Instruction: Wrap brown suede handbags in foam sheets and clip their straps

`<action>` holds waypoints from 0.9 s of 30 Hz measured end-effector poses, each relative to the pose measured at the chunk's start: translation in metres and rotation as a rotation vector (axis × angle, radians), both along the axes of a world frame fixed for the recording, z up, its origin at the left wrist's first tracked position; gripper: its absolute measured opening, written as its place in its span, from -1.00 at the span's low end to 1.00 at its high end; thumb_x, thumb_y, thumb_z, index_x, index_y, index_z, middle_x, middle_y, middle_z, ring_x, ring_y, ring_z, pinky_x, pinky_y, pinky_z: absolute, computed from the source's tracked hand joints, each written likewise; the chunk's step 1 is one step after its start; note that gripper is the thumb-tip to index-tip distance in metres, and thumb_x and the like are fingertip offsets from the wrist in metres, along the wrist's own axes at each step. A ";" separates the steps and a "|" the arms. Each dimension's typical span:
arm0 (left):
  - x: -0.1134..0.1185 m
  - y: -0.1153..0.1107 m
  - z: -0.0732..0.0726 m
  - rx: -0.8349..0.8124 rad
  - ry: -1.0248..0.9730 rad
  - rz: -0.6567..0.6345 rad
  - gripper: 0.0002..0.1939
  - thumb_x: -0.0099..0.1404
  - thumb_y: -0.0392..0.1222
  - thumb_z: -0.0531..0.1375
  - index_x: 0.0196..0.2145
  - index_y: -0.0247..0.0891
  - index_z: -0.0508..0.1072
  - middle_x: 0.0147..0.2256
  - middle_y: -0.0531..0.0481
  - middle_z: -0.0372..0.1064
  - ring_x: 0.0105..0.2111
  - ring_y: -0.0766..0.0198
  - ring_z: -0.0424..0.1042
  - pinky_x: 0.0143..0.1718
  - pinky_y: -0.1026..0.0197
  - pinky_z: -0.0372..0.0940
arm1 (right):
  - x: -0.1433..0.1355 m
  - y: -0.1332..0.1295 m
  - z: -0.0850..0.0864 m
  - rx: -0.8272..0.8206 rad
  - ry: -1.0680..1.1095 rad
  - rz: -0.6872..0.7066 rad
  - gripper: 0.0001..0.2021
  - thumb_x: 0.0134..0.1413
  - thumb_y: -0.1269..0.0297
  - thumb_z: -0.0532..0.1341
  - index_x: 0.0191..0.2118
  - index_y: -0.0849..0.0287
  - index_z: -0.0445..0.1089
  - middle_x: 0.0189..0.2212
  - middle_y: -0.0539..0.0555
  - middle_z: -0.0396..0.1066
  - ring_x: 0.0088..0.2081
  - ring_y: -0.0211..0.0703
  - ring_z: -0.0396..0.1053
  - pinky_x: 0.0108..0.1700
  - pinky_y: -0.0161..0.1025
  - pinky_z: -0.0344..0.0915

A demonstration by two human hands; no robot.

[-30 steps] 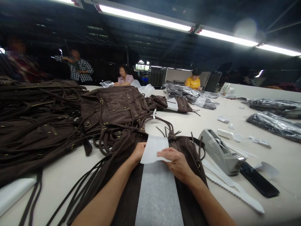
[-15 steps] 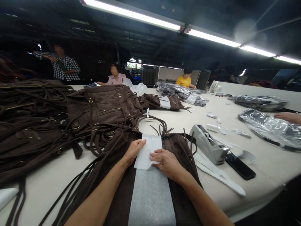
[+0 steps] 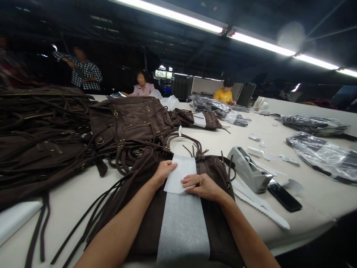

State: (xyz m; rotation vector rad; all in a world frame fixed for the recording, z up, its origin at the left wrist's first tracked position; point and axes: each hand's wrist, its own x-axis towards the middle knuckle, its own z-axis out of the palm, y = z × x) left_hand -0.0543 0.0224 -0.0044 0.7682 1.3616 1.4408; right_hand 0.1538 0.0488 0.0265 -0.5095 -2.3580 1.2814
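Observation:
A dark brown bag (image 3: pixel 150 230) lies in front of me, its handles pointing away. Down its middle runs a strip of thin white paper (image 3: pixel 182 230), with the upper end folded into a white flap (image 3: pixel 181 169). My left hand (image 3: pixel 164 173) pinches the flap's left edge between thumb and fingers. Across the flap's lower right part my right hand (image 3: pixel 202 186) lies with fingers stretched out, the thumb near the lower edge. A small white tie (image 3: pixel 180 131) circles the bag's handles.
More brown bags (image 3: pixel 131 119) are piled on the left. On the right are a grey tape dispenser (image 3: pixel 249 169), a black phone (image 3: pixel 284 195) and a white toothed strip (image 3: pixel 262 208). Plastic-wrapped bags (image 3: pixel 323 156) lie farther right. Several people are beyond the table (image 3: pixel 315 208).
My view has shifted slightly, so the bags appear a little farther right. Both hands stay on the paper flap, which looks flatter at its lower edge. A person's hand at far right has left view.

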 end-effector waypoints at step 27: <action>0.004 -0.019 0.028 -0.214 1.091 0.004 -0.69 0.25 -0.10 0.15 -0.61 -0.23 0.34 -0.51 -0.12 0.42 -0.36 0.06 0.45 -0.36 0.21 0.12 | -0.045 -0.002 -0.024 -0.396 0.219 -0.717 -0.71 -0.27 0.15 0.30 -0.55 0.35 0.44 -0.64 0.06 0.37 -0.55 -0.23 0.24 -0.55 -0.35 0.15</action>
